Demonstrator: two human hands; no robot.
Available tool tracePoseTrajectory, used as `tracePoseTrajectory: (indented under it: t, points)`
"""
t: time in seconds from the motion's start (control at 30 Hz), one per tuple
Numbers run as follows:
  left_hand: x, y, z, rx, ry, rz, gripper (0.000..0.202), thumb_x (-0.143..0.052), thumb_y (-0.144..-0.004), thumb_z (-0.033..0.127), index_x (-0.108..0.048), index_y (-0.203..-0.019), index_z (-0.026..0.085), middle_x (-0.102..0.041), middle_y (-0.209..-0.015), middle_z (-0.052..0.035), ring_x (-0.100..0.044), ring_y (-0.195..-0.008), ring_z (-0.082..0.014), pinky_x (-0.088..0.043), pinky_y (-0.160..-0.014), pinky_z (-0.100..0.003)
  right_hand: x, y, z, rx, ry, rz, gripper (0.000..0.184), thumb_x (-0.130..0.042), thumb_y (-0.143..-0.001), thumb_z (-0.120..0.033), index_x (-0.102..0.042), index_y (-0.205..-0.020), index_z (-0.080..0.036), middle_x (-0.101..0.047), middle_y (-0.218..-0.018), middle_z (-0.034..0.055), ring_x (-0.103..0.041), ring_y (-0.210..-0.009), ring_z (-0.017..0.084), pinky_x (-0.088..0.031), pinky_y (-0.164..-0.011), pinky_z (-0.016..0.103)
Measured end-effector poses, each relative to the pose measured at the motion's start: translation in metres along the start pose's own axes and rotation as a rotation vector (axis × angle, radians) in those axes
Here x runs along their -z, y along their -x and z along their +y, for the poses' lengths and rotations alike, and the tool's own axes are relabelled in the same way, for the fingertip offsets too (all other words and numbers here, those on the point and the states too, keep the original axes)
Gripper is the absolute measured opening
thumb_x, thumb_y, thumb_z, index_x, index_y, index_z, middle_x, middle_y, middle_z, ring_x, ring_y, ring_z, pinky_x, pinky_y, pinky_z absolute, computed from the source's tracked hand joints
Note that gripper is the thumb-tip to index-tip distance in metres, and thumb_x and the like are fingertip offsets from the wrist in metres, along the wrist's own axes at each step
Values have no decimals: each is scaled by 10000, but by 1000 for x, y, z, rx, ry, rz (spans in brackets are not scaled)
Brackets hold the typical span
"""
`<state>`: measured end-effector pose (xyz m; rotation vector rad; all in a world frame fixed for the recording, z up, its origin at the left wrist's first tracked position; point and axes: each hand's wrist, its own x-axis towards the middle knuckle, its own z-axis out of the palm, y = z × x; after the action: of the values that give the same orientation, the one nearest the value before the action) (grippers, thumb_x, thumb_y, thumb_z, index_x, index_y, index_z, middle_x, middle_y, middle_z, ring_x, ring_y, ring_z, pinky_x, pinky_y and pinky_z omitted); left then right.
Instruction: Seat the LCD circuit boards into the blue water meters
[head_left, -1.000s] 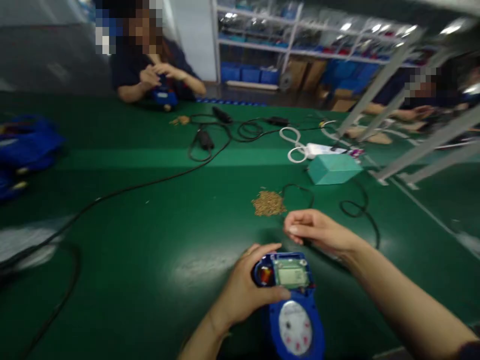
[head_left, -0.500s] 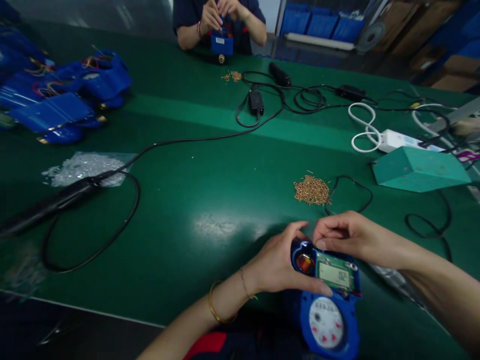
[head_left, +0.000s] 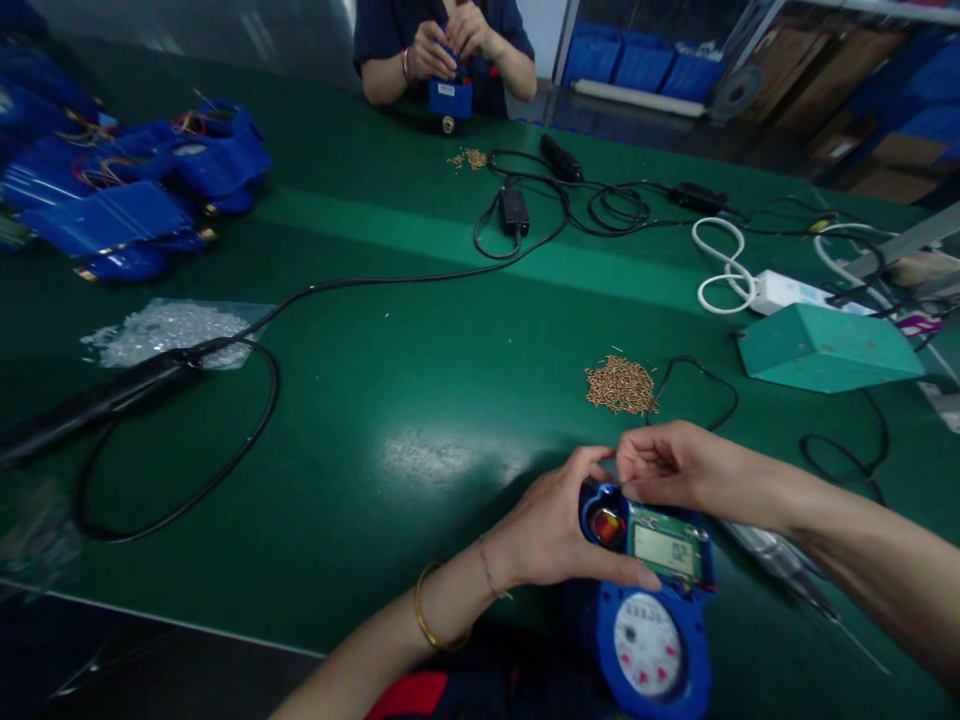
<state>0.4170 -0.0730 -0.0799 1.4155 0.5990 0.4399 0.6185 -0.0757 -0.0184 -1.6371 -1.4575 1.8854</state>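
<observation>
A blue water meter (head_left: 694, 640) stands near the table's front edge, with a white round dial (head_left: 648, 645) and a green circuit board carrying an LCD display (head_left: 664, 552). My left hand (head_left: 570, 530) grips the meter's housing from the left, thumb lying across it below the display. My right hand (head_left: 667, 465) is at the housing's far edge, thumb and fingers pinched together; what they hold, if anything, is hidden. Beyond that hand is a pile of small brass-coloured screws (head_left: 621, 385). Partly under my right forearm rests an electric screwdriver (head_left: 784, 565) with a long thin bit.
Several blue meters (head_left: 112, 215) are heaped at the left. A bag of small clear parts (head_left: 169, 335) lies near a black cabled tool (head_left: 105, 400). Black cables, a white power strip (head_left: 795, 292) and a green block (head_left: 829, 348) occupy the right. Across the table a person handles another blue meter (head_left: 450, 97).
The view has shifted slightly. My right hand has moved a little left along the meter's far edge, and more of the screwdriver shows. The display's digits look different.
</observation>
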Motion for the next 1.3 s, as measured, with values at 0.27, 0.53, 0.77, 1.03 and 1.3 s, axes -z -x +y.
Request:
tracePoseTrajectory:
  t: [0.27, 0.53, 0.77, 1.03, 1.3]
  points:
    - [1, 0, -1, 63, 7, 2, 960, -920, -525, 413, -470, -1345, 196, -646, -1242, -128, -620, -1123, -342, -475, -956, -492, 6, 12, -7, 189, 164, 53, 240, -570, -924, -388, -703, -830, -211, -638, -771, 18, -581, -694, 148, -458, -635, 264]
    - [1, -2, -2, 49, 4, 17, 905, -926, -515, 491, -516, -1255, 170, -651, -1199, -125, -618, -1086, -339, -480, -937, -496, -7, 25, -22, 504, 904, 21, 327, -477, -964, -110, -728, -979, -319, -554, -1154, 42, -485, -1112, 232, -424, -924, 423]
    - [1, -2, -3, 16, 49, -4, 988, -945, -532, 422, -449, -1358, 203, -614, -1306, -102, -578, -1201, -323, -454, -1038, -474, -13, 13, -21, 547, 1130, 15, 194, -777, -785, -163, -745, -967, -223, -600, -1039, 97, -494, -1018, 295, -419, -879, 482]
    - [1, -2, -4, 18, -10, 0, 944, -951, -521, 408, -470, -1307, 208, -639, -1229, -86, -603, -1138, -310, -456, -1020, -483, -12, 20, -4, 665, 1204, 137, 229, -753, -813, -226, -753, -1042, -222, -573, -1253, 136, -405, -1261, 344, -279, -1079, 569]
    - [0, -3, -2, -26, 14, -1, 950, -949, -536, 376, -462, -1332, 202, -568, -1382, -117, -536, -1268, -324, -416, -1095, -481, -12, 18, 3, 650, 1093, 71, 189, -692, -856, -133, -705, -1024, -218, -590, -1218, 84, -480, -1172, 280, -293, -1106, 530]
